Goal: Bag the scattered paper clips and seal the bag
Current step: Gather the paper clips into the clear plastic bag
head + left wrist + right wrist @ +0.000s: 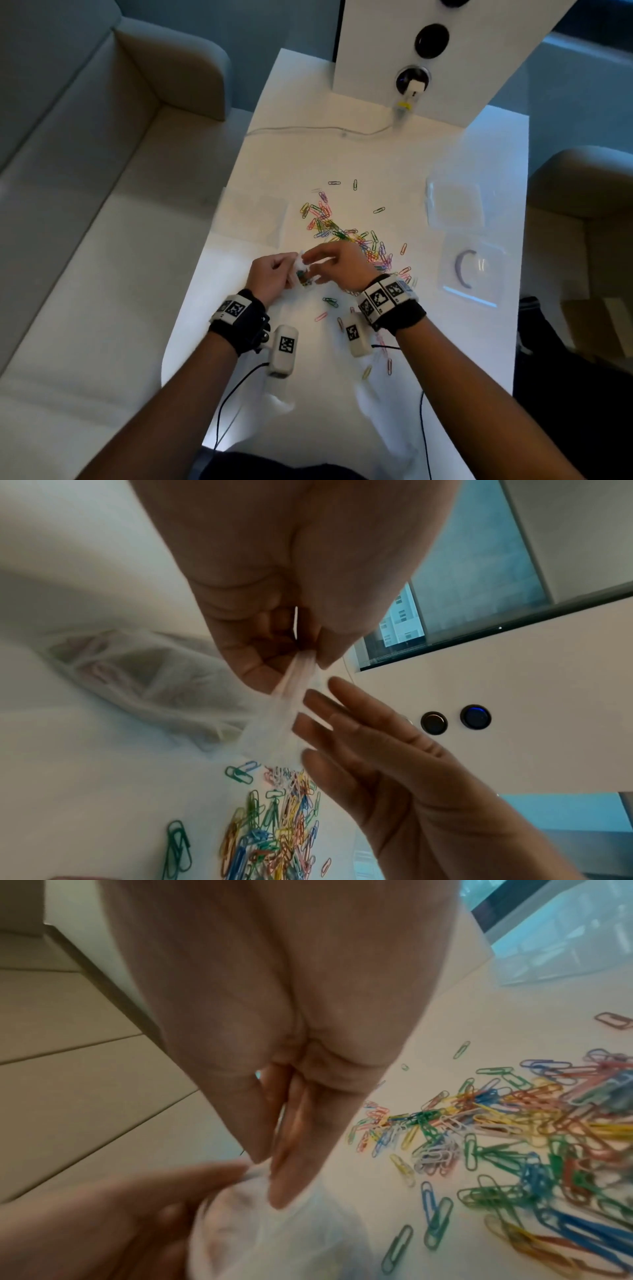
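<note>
Bagging barely begun | left hand (270,274) fingers pinch bag (303,270) mouth, few clips inside | right hand (337,262) fingers straight at its opening | paper clips (346,236) pile beyond fingers, unbagged | seal pending

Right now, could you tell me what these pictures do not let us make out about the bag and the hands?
- Bag contents: head view, both hands cover it; in the right wrist view it is blurred.
- Bag mouth, open or sealed: left wrist view, the left hand pinches it bunched.
- Right hand fingertips: right wrist view, motion blur hides any clip held.
- Paper clips count: head view, too small and overlapping.
</note>
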{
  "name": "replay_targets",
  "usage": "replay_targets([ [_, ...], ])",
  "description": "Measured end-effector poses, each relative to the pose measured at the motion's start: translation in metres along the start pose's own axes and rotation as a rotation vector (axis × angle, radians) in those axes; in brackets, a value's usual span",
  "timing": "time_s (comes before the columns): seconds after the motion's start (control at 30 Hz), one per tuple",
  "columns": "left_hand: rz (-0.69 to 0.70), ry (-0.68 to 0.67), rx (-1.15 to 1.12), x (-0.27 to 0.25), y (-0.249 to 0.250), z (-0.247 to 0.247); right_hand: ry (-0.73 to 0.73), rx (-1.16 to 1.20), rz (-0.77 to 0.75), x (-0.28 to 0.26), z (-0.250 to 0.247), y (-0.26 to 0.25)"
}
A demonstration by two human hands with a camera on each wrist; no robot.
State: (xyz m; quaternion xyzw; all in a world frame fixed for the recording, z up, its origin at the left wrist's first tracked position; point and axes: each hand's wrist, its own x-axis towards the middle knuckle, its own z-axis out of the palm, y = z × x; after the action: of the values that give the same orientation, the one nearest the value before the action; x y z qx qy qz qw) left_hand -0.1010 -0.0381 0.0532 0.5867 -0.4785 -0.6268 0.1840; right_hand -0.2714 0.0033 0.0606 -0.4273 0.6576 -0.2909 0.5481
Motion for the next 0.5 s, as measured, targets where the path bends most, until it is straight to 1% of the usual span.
replay_targets([
  [0.07, -0.027, 0.007, -0.011, 0.000, -0.001, -0.010, 0.133, 0.055, -0.018, 0.014, -0.015, -0.001],
  [0.1, -0.025, 0.012, -0.004, 0.001, -0.002, -0.015, 0.214, 0.035, -0.020, 0.025, -0.025, -0.001],
  [0.13, -0.012, 0.019, 0.008, 0.001, -0.004, -0.020, 0.300, -0.043, -0.011, 0.040, -0.037, 0.000],
  [0.2, 0.005, 0.034, 0.024, 0.001, -0.007, -0.029, 0.454, -0.308, 0.012, 0.073, -0.062, 0.004],
  [0.23, 0.001, 0.042, 0.022, 0.001, -0.009, -0.033, 0.494, -0.419, 0.036, 0.091, -0.073, 0.009],
  [0.27, -0.012, 0.050, 0.013, 0.001, -0.010, -0.036, 0.498, -0.478, 0.078, 0.108, -0.083, 0.012],
  [0.33, -0.044, 0.060, -0.022, 0.001, -0.011, -0.039, 0.474, -0.520, 0.177, 0.140, -0.097, 0.018],
  [0.4, -0.061, 0.063, -0.051, 0.003, -0.012, -0.039, 0.438, -0.556, 0.221, 0.162, -0.099, 0.019],
  [0.47, -0.052, 0.053, -0.071, 0.005, -0.010, -0.038, 0.373, -0.659, 0.172, 0.175, -0.086, 0.016],
  [0.5, -0.054, 0.048, -0.080, 0.006, -0.009, -0.036, 0.328, -0.713, 0.123, 0.178, -0.074, 0.012],
])
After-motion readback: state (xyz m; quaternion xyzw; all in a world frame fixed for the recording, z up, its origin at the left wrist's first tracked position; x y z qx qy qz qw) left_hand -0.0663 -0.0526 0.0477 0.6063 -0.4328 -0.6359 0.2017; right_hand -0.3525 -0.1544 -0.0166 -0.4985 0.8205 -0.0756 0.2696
